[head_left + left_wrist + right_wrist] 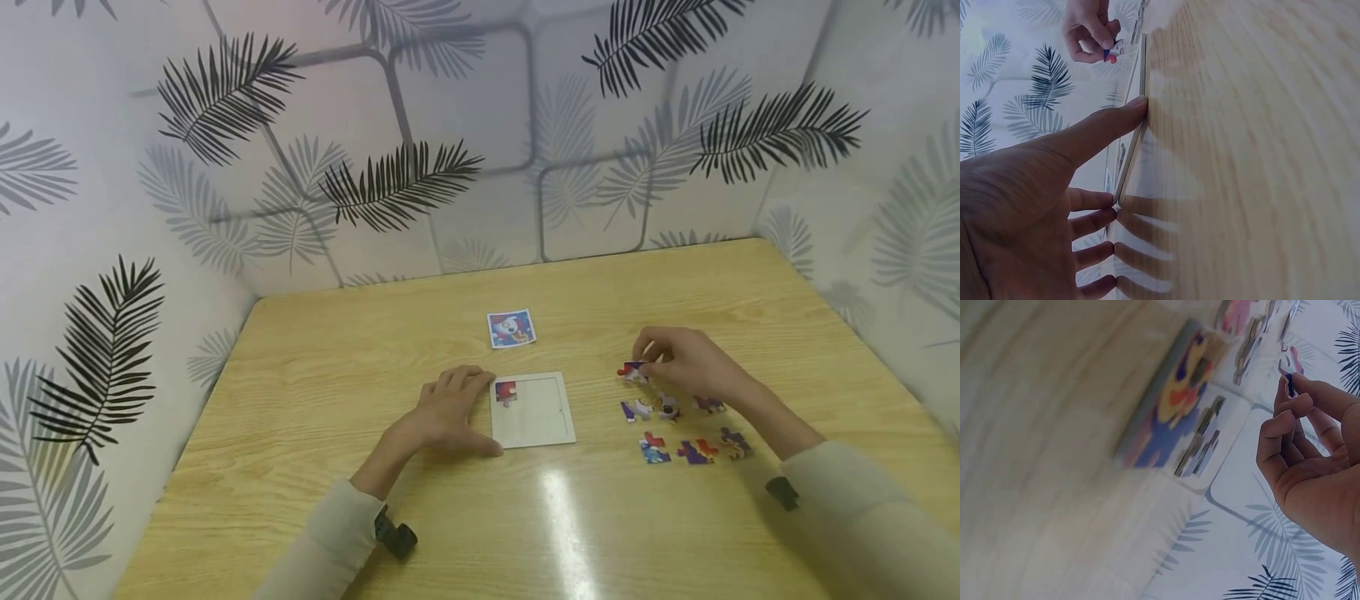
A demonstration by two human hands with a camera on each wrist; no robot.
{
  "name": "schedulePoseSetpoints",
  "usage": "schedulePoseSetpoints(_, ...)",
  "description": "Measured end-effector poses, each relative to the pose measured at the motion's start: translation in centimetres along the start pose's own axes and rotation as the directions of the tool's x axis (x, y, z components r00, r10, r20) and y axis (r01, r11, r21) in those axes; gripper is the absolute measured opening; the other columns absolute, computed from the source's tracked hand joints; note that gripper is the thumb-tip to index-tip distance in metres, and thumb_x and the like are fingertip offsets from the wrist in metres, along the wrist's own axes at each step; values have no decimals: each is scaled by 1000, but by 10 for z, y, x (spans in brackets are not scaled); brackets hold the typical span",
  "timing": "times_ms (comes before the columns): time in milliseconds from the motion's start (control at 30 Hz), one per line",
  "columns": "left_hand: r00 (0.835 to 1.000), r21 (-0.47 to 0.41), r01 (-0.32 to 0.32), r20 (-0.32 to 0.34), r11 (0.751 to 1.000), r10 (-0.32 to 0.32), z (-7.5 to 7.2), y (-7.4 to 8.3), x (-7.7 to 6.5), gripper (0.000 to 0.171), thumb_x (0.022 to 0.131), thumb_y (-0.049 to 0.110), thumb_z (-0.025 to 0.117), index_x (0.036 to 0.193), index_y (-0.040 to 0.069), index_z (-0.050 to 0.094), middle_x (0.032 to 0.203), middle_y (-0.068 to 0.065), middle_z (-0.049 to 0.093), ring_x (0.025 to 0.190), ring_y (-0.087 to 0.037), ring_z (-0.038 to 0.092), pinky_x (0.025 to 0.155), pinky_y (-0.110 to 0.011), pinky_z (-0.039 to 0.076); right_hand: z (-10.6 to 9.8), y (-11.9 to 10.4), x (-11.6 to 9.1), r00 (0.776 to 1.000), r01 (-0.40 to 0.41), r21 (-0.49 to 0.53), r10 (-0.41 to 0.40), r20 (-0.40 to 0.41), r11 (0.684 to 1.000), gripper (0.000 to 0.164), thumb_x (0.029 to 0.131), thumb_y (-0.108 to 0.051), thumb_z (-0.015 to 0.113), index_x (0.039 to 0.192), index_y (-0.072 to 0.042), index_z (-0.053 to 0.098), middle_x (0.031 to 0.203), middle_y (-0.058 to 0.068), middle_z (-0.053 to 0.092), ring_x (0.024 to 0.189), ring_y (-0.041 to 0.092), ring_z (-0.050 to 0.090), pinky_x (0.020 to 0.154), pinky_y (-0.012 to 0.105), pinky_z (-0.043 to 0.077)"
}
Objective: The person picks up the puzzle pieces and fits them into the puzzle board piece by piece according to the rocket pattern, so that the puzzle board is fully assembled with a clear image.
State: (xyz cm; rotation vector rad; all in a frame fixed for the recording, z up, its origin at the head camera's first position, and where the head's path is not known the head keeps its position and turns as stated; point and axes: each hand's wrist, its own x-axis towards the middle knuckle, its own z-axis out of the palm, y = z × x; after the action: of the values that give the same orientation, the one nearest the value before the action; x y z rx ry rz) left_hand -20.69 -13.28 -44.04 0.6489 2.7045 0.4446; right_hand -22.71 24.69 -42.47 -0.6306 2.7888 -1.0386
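I've got a piece [630, 372] pinched in my right hand [686, 360], nearer the table's [337, 342] right edge; my left hand [448, 412], fingers loosely extended, touches the board [536, 423].

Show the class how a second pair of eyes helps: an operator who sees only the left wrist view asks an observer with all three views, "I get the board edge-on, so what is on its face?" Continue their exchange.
Observer: In the head view, one puzzle piece lies on the board, near its upper-left corner; the rest of the face is bare.

Operator: I see the right hand pinching a piece. Where are the others?

Observer: The loose pieces lie to the right of the board, below and around that hand in the head view.

Operator: Is any picture lying beyond the board?

Observer: Yes, a small card, printed side up.
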Motion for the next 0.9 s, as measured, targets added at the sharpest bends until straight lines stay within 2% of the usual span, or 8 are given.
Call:
schedulePoseSetpoints(200,1000,7,-1,6,1000,1,-1,1,-1,105,73,58,81,157,21,29,161,-7,26,150,-32,21,116,-59,24,5,-7,8,1000,3,45,-3,13,999,12,92,-6,69,100,-15,67,98,8,74,87,20,69,67,28,53)
schedulePoseSetpoints(400,1000,-5,-13,1,1000,13,-3,2,-2,104,73,56,82,157,20,30,161,-8,26,149,-34,21,116,-60,23,10,-9,16,999,-17,141,12,37,990,11,94,-7,67,101,-15,67,101,9,73,90,25,69,66,31,54)
schedulePoseSetpoints(700,1000,-7,10,2,1000,-10,3,-1,-2,107,72,58,82,157,22,29,161,-6,26,150,-32,21,116,-59,23,18,-21,24,993,-66,258,39,107,964,9,95,-12,68,103,-13,67,101,11,73,80,28,61,57,26,47)
schedulePoseSetpoints(900,1000,9,-6,-5,1000,6,1,-2,0,106,72,59,81,157,22,29,161,-6,26,149,-33,22,116,-58,25,24,-29,32,991,-70,284,34,129,956,9,95,-11,67,103,-11,66,98,12,72,69,18,56,55,27,46)
